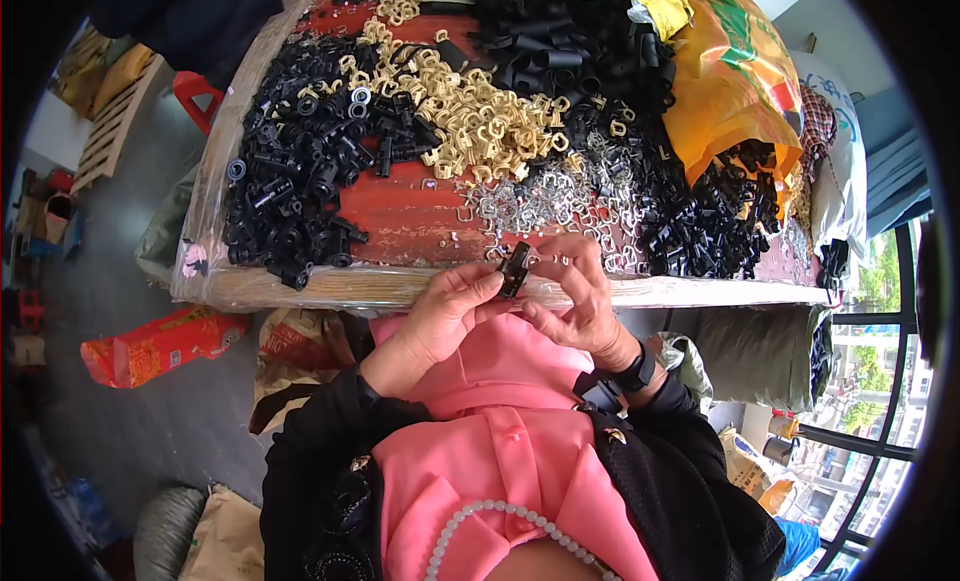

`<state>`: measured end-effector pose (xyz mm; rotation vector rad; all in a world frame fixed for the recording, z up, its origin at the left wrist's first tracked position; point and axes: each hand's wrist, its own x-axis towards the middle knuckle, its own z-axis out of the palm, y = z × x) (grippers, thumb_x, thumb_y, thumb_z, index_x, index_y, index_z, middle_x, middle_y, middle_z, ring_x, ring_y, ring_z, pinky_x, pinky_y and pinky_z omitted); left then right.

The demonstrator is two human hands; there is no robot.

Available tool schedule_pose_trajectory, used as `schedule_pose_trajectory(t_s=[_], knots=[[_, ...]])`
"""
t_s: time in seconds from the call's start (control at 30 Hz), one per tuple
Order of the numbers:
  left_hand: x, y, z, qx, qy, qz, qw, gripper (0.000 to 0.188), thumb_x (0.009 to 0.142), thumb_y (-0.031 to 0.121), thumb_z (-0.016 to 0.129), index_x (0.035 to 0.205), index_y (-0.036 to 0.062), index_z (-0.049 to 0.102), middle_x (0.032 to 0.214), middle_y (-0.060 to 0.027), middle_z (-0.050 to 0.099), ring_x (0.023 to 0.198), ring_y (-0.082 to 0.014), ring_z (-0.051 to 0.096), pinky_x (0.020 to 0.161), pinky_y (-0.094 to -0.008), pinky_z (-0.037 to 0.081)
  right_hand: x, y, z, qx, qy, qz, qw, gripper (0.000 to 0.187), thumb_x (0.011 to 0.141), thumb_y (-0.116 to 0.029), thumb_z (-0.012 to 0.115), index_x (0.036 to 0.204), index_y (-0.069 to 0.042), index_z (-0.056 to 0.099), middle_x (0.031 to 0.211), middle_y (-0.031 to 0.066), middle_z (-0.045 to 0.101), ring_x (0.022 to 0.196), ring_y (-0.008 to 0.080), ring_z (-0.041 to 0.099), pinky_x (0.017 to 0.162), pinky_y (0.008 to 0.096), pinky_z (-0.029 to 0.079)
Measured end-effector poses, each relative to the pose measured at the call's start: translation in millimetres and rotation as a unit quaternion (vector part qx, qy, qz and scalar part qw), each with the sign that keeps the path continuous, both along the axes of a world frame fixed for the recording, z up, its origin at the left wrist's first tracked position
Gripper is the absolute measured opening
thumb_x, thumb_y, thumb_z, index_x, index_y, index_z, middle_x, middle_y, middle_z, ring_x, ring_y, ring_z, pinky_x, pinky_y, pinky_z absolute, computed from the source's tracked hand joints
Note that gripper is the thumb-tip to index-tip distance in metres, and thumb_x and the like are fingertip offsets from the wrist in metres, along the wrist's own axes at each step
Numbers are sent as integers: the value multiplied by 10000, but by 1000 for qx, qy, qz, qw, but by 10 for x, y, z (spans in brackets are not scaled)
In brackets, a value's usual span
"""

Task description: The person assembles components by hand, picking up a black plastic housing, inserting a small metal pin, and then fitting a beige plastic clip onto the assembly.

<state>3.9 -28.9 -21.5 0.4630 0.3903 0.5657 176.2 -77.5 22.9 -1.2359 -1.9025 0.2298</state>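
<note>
Above the table's near edge, my left hand (452, 309) pinches a small black plastic fitting (514, 271) between thumb and fingers, tilted roughly upright. My right hand (578, 299) is close on its other side, fingers curved and thumb apart from them. Its fingertips are at or near the fitting; whether they touch it I cannot tell. Just beyond the hands lies a heap of small silvery wire clips (540, 201). Behind these are gold-coloured metal pieces (490, 126), and on the left black ring-ended plastic fittings (320, 161).
The red tabletop (400, 211) has a pale wooden rim (390, 286). Black tubes (550, 56) are piled at the back. An orange bag (735, 81) spills small black pieces (725, 206) at the right. A red bag (165, 346) lies on the floor to the left.
</note>
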Motion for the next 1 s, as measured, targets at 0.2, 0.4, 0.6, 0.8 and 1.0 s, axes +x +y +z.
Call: schedule_pose_trajectory(t_s=[0.2,0.4,0.6,0.8,1.0], knots=[[8,-116,111,34,-14,47,998,169,828,107,488,972,27,527,957,-92,573,897,-204,557,800,-341,457,-8,-119,7,-19,-17,-13,1000,211,649,-136,658,806,-60,539,810,80,490,775,250,483,659,343,375],[-9,-177,153,42,0,62,997,146,821,95,497,954,47,533,948,-81,577,881,-199,563,779,-333,465,-45,-155,-15,-32,-4,3,999,119,708,-93,614,759,-51,514,735,73,489,695,231,505,597,324,404],[-31,-151,70,30,34,75,996,134,813,96,512,940,61,539,942,-69,578,874,-180,564,753,-307,470,-34,-102,-28,-106,54,16,993,109,737,-89,587,760,-29,499,725,74,491,657,216,499,559,299,404],[-22,-76,-12,43,70,78,994,130,811,105,519,935,76,546,937,-60,579,873,-163,563,725,-280,472,7,9,-80,-182,94,32,978,101,785,-93,544,762,-18,480,691,37,469,612,127,457,549,246,382],[-12,-5,24,38,49,90,994,136,814,121,519,944,92,548,947,-87,580,867,-191,569,713,-270,471,70,56,-268,-251,251,54,933,115,815,-135,525,793,-35,473,707,-4,443,580,76,409,514,214,354]])
